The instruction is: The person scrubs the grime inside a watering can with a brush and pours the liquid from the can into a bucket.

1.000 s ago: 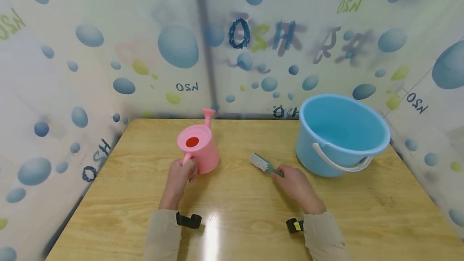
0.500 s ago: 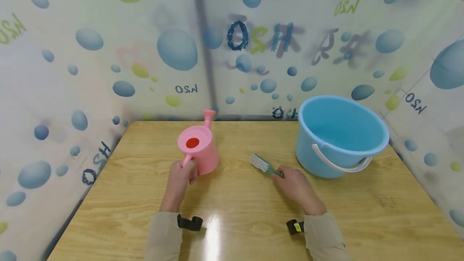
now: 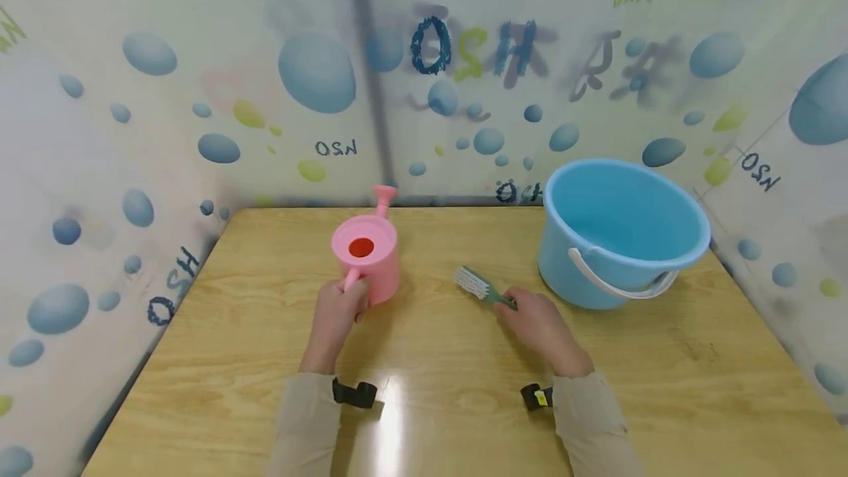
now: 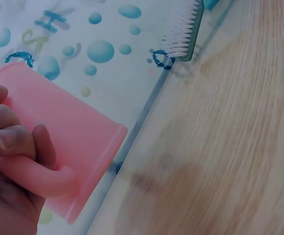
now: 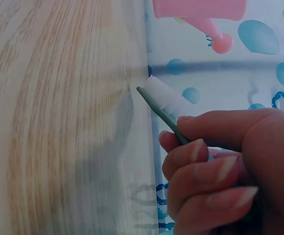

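My left hand [image 3: 339, 313] grips the handle of a pink toy watering can [image 3: 379, 271], fingers curled round it in the left wrist view. The can's red opening faces up and its spout points to the back. In the left wrist view the can's base is raised off the wooden table. My right hand [image 3: 539, 322] pinches the green handle of a scrub brush [image 3: 474, 283] between thumb and fingers. White bristles [image 5: 166, 95] show at the brush's far end, which points left toward the can. In the right wrist view the brush is held above the table.
A large light-blue bucket [image 3: 596, 282] with a white handle [image 3: 612, 285] stands at the right rear, just beyond my right hand. The wooden table [image 3: 450, 403] ends at a patterned curtain [image 3: 424, 116] behind and at both sides.
The watering can and left hand have shifted slightly right and turned a little more upright. The whole head view has moved slightly; the brush and right hand stay nearly in place.
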Action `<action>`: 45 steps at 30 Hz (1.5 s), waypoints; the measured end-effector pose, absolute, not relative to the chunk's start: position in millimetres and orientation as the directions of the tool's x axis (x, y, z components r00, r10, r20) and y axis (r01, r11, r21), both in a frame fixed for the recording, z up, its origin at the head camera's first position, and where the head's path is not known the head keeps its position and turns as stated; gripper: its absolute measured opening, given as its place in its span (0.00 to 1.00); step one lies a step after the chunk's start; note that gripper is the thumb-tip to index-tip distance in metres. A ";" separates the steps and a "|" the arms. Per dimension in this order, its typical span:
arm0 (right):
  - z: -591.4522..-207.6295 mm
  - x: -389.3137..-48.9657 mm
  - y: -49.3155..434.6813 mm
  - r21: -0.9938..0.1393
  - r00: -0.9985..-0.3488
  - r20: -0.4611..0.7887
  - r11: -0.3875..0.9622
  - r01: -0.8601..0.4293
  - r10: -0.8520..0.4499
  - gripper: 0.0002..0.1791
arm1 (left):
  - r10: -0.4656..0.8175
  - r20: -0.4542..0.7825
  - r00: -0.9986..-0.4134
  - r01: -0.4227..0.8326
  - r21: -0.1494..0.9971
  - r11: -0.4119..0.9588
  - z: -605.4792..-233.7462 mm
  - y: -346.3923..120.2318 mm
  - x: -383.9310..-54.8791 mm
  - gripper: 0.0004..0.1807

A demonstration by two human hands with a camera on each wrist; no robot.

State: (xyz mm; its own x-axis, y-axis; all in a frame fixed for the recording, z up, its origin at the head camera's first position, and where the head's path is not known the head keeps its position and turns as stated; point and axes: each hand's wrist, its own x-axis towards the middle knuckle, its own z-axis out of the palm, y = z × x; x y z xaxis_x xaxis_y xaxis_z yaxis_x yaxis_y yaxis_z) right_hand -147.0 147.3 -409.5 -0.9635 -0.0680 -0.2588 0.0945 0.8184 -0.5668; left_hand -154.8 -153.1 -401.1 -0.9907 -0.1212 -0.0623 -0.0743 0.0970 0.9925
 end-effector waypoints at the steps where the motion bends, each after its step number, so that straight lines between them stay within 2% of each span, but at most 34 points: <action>1: -408.5 -147.9 147.1 -0.569 -0.964 -0.256 0.818 0.091 -0.071 0.12 | -0.123 -0.057 -0.991 -0.071 0.992 0.106 -400.8 -152.2 -155.4 0.20; 5: -405.0 -150.3 146.9 -0.577 -0.964 -0.254 0.812 0.084 -0.081 0.12 | -0.119 -0.062 -0.991 -0.078 0.988 0.136 -399.6 -149.6 -157.8 0.23; 10: -400.4 -150.8 145.9 -0.569 -0.965 -0.243 0.820 0.063 -0.094 0.12 | -0.118 -0.062 -0.991 -0.075 0.991 0.108 -400.8 -147.5 -159.4 0.28; 16: -398.6 -151.7 145.1 -0.565 -0.968 -0.232 0.824 0.053 -0.097 0.12 | -0.124 -0.040 -0.991 -0.053 0.994 0.100 -400.6 -142.9 -160.0 0.27; 24: -399.0 -151.1 145.4 -0.560 -0.966 -0.242 0.826 0.064 -0.089 0.13 | -0.133 -0.041 -0.990 -0.063 0.984 0.167 -379.8 -128.6 -150.1 0.24; 30: -396.5 -146.1 147.5 -0.561 -0.966 -0.254 0.822 0.101 -0.055 0.14 | -0.147 -0.068 -0.987 -0.095 0.978 0.188 -395.4 -125.5 -156.1 0.27; 38: -395.9 -145.0 146.4 -0.553 -0.963 -0.262 0.828 0.091 -0.069 0.14 | -0.149 -0.017 -0.989 -0.054 0.967 0.248 -406.0 -122.1 -156.6 0.33; 45: -392.1 -144.6 144.4 -0.572 -0.961 -0.267 0.814 0.101 -0.069 0.13 | -0.145 0.021 -0.989 -0.026 0.948 0.318 -407.2 -120.9 -154.7 0.35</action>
State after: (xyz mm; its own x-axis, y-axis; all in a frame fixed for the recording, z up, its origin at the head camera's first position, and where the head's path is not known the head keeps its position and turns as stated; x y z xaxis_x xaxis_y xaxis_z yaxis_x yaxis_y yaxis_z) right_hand -144.6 144.4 -392.1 -0.9611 -0.0686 -0.2675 0.1012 0.8137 -0.5723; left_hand -154.7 -120.9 -407.2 -0.9892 -0.1451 0.0215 -0.0261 0.3181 0.9477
